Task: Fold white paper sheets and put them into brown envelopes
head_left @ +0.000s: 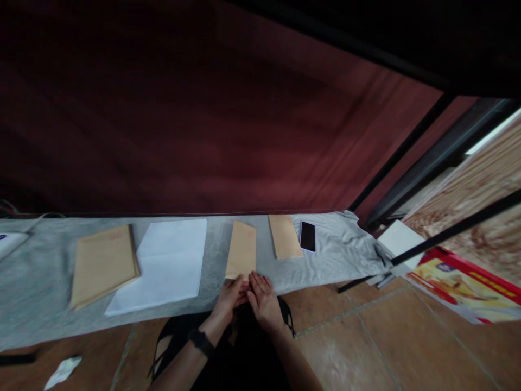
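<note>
A brown paper envelope [242, 250] lies lengthwise on the grey cloth in front of me, its near end at the cloth's front edge. My left hand [228, 298], with a dark band on the wrist, is closed on the left side of that near end. Beside it, my right hand [262, 301] has its fingers together over the right corner of the same end. The fingertips of both hands almost meet, and what lies beneath them is partly hidden. Just to the right lies a second narrow brown envelope [285, 236].
A phone [308, 237] rests right of the second envelope. Left of me are white paper sheets [166, 266] and a stack of larger brown envelopes [103, 263]. The grey cloth [337, 244] covers the narrow surface. A red and yellow box [464, 288] stands at right, near a dark metal frame.
</note>
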The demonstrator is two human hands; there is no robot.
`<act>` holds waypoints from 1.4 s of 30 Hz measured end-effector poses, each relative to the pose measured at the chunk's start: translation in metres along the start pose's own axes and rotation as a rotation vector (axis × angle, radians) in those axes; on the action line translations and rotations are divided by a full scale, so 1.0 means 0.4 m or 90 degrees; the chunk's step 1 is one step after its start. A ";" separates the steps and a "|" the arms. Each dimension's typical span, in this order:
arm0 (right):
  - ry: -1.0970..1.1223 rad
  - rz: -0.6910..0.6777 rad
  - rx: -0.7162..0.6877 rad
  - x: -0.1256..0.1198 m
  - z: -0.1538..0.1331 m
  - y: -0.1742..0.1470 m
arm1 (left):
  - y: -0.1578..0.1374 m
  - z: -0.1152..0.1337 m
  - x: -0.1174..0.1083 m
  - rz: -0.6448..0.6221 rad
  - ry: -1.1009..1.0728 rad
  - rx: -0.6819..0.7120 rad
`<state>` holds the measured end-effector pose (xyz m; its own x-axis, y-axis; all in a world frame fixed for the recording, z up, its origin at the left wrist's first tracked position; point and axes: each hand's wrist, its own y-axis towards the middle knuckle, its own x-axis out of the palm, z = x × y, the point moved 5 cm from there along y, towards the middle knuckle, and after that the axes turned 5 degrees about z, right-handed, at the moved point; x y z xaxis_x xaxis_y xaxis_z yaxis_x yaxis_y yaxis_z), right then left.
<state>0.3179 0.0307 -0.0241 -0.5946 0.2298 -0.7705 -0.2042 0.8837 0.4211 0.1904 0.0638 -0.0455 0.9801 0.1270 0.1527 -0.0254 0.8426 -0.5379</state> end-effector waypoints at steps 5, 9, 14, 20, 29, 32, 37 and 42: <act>-0.054 0.013 0.005 0.010 0.006 -0.009 | -0.038 0.016 -0.050 -0.005 0.250 0.214; -0.080 0.010 0.029 0.013 -0.006 -0.006 | -0.069 0.045 -0.054 0.020 0.580 0.594; -0.062 0.009 0.022 0.024 -0.064 0.007 | -0.040 -0.017 -0.063 0.018 0.860 0.704; -0.079 -0.012 0.021 0.056 -0.091 -0.005 | -0.030 -0.041 -0.070 0.023 0.947 0.707; -0.157 -0.004 0.074 0.049 -0.047 -0.029 | -0.062 0.007 -0.119 0.073 0.905 0.737; -0.172 0.002 0.099 0.037 -0.040 -0.034 | -0.071 0.013 -0.133 0.095 0.912 0.728; -0.197 -0.009 0.120 0.025 -0.031 -0.037 | -0.084 0.027 -0.138 0.142 0.908 0.699; -0.189 -0.008 0.124 0.022 -0.041 -0.033 | -0.054 0.074 -0.131 0.195 0.812 0.625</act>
<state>0.3025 0.0145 -0.0286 -0.3346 0.3011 -0.8930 -0.0407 0.9421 0.3329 0.1339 0.0546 -0.0173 0.4219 0.2735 -0.8644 0.1422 0.9216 0.3611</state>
